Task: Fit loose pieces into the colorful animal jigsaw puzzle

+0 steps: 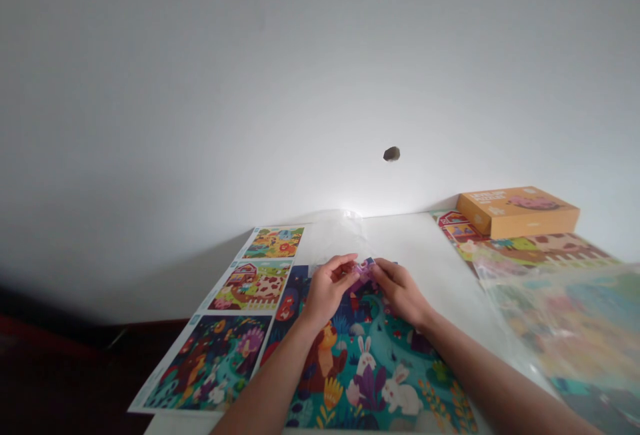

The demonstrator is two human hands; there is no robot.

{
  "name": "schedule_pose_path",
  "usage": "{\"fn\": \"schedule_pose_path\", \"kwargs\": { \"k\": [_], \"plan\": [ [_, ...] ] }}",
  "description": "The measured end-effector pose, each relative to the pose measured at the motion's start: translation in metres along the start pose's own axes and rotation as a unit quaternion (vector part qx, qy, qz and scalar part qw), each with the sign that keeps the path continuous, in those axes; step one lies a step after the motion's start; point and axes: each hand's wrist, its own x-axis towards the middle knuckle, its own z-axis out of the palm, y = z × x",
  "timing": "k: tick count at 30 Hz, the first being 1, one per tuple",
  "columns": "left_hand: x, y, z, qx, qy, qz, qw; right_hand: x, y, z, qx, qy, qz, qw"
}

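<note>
A small purple puzzle piece (364,266) is pinched between the fingertips of my left hand (327,286) and my right hand (401,288). Both hands are closed on it, and the fingers cover part of its outline. Beneath them lies a dark forest jigsaw puzzle (367,382) with white rabbits, a bear and a teal stream. My hands are over its far edge, and my forearms hide parts of its sides. Whether the piece touches the puzzle, I cannot tell.
To the left lies a sheet with three printed pictures (257,286). An orange puzzle box (520,212) stands at the back right on a farm puzzle (560,246). Clear plastic (565,328) covers colourful pieces at right. More thin plastic (340,230) lies near the wall (300,88).
</note>
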Motion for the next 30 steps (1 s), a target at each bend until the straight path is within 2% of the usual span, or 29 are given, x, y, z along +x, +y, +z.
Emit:
{"fn": "schedule_pose_path", "kwargs": {
  "k": [4, 6, 8, 11, 13, 15, 17, 20, 23, 27, 30],
  "plan": [
    [-0.001, 0.001, 0.002, 0.063, -0.013, 0.042, 0.997, -0.002, -0.001, 0.000, -0.113, -0.053, -0.072, 0.990],
    [-0.002, 0.002, 0.003, 0.098, -0.018, 0.065, 0.993, -0.001, -0.001, 0.000, -0.158, -0.055, -0.107, 0.980],
    [-0.003, 0.002, 0.003, 0.127, -0.033, 0.086, 0.988, -0.002, 0.000, 0.000, -0.170, -0.044, -0.115, 0.978],
    [-0.005, 0.002, 0.003, 0.142, -0.053, 0.097, 0.984, -0.003, 0.001, -0.001, -0.146, -0.027, -0.091, 0.985],
    [-0.006, 0.003, 0.003, 0.149, -0.043, 0.103, 0.983, -0.002, 0.002, -0.005, -0.152, 0.019, -0.072, 0.986],
    [-0.007, 0.004, 0.002, 0.160, -0.030, 0.118, 0.980, 0.000, 0.005, -0.012, -0.211, 0.092, -0.053, 0.972],
    [-0.007, 0.007, 0.002, 0.178, -0.038, 0.135, 0.974, 0.003, 0.008, -0.021, -0.305, 0.140, -0.036, 0.941],
    [-0.008, 0.008, 0.003, 0.210, -0.072, 0.135, 0.966, 0.007, 0.013, -0.029, -0.430, 0.110, 0.009, 0.896],
    [-0.007, 0.007, 0.004, 0.228, -0.080, 0.115, 0.964, 0.008, 0.014, -0.029, -0.484, 0.045, 0.050, 0.873],
    [-0.007, 0.004, 0.004, 0.227, -0.058, 0.074, 0.969, 0.009, 0.016, -0.027, -0.488, 0.024, 0.068, 0.870],
    [-0.006, 0.003, 0.003, 0.227, -0.038, 0.056, 0.972, 0.012, 0.022, -0.029, -0.457, 0.035, 0.076, 0.886]
  ]
}}
